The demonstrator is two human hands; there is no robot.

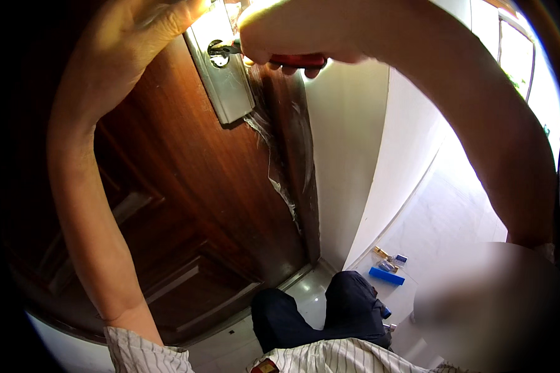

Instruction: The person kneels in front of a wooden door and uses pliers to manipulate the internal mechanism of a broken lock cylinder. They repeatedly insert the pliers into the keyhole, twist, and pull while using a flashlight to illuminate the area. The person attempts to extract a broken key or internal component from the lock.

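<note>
Right hand grip pinching red-handled tool, tip poking into keyhole on silver lock plate, just left of grip. Left hand pressed against brown door above plate, fingers cut off at frame edge, so can't tell its grip. Looks like mid lock-fiddling; next move probably needs steady twist.

The door at nine o'clock is dark reddish wood, polished to a low gloss, with torn clear plastic film peeling along its edge. At twelve o'clock the lock plate is brushed, shiny metal. The right hand grips a glossy red-handled tool. At five o'clock lies a smooth blue plastic box on a glossy pale floor.
</note>
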